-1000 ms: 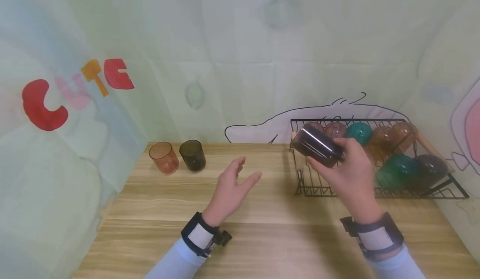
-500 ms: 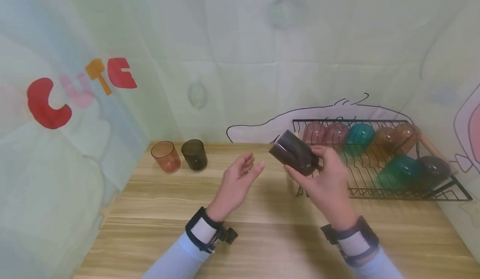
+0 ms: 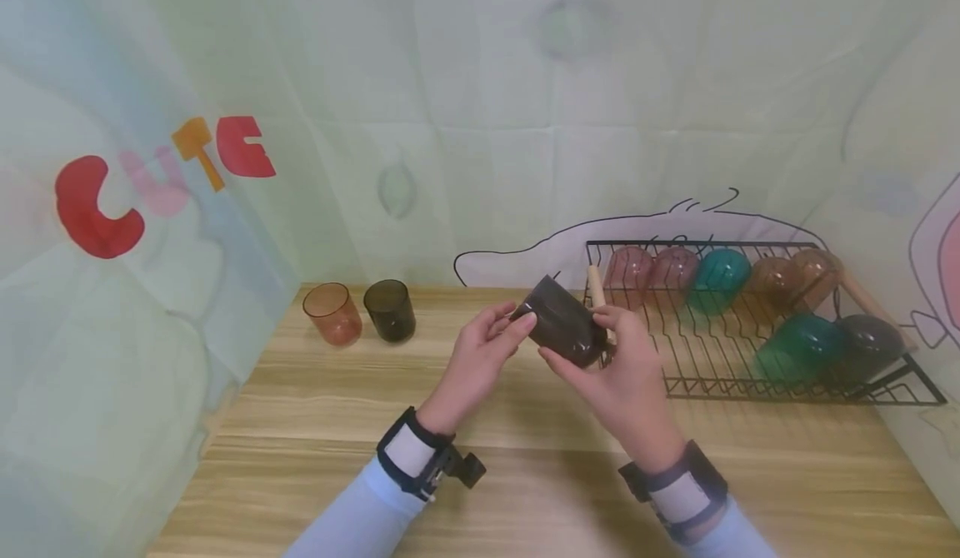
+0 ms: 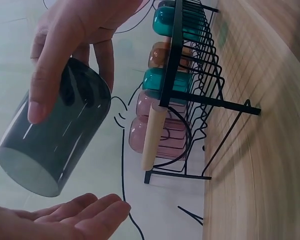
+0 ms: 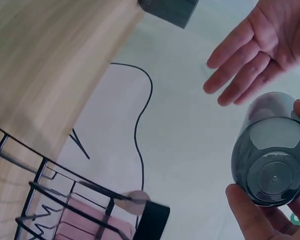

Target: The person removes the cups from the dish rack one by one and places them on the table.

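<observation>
My right hand (image 3: 630,383) grips a dark grey tinted glass (image 3: 566,325) near its rounded base, holding it tilted above the table. The glass's mouth points down and left, toward my left hand (image 3: 472,366). In the head view the left thumb overlaps the glass's rim. In the left wrist view, the left fingers (image 4: 95,215) extend loosely below the mouth of the glass (image 4: 65,125), with a gap between. The right wrist view shows the glass's round base (image 5: 275,175) between the right thumb and fingers, and the left hand (image 5: 260,55) with fingers spread.
A black wire dish rack (image 3: 705,244) with wooden handles (image 3: 596,286) stands at the right. It holds several upturned glasses, among them a teal one (image 3: 720,279) and a grey one (image 3: 866,346). An orange glass (image 3: 333,315) and a dark glass (image 3: 390,312) stand upright at the table's back left.
My right hand has carried the dark grey glass left, from above the rack to my left hand. The glass has tipped mouth-down to the left. My left hand has shifted slightly right.
</observation>
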Motion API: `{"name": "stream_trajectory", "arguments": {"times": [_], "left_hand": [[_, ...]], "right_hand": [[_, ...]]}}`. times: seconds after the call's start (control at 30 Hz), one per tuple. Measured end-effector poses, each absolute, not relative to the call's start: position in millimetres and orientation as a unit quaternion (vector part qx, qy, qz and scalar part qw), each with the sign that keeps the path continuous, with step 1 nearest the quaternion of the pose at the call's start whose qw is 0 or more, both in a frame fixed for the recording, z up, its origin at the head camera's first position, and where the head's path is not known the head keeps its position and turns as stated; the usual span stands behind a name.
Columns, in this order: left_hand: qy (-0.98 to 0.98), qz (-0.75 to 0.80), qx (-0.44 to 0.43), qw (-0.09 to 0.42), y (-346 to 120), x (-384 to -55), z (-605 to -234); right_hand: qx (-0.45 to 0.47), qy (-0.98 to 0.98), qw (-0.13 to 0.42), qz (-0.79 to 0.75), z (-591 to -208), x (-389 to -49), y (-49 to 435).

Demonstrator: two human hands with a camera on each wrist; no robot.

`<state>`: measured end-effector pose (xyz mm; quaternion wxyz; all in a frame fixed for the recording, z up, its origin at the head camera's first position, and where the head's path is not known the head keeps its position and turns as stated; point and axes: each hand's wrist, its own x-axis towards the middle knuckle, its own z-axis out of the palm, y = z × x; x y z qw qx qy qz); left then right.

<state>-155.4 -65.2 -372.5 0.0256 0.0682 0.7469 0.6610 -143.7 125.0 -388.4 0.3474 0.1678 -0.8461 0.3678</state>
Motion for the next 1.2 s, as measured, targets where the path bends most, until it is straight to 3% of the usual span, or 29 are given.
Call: {"name": "stream_trajectory", "arguments": {"times": [0.37,1.2], "left_hand": [[0.709,0.698,0.078,0.061,-64,-154,-362],[0.663,0.745,0.074,0.019,-64,-158,-376]], "right_hand": [[0.184,-0.842,0.355,0.363,-395,-142,119],[0.219,-0.861,0.317,0.332,-398,-143,122]]}}
